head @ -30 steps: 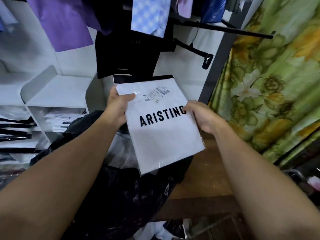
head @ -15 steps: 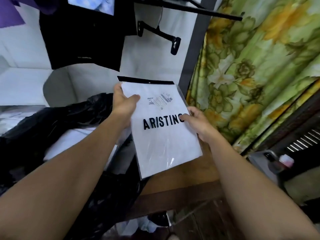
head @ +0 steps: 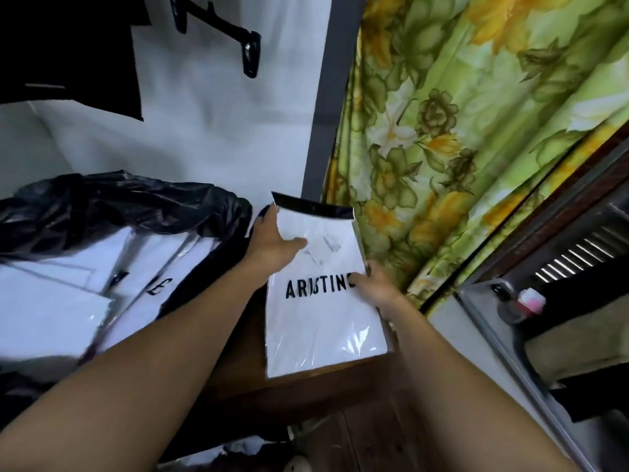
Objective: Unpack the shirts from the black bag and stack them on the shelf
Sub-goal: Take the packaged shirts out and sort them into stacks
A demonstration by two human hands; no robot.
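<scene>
A brown wooden bench shows in the lower middle, with only a strip along its front edge bare. A white packaged shirt printed ARISTINO covers its right part, though whether it rests flat or hangs just above cannot be told. A black bag crowds its left side, base hidden.

White wall, grey post, green-and-yellow floral curtain, black hanger, dark wooden surface below.
</scene>
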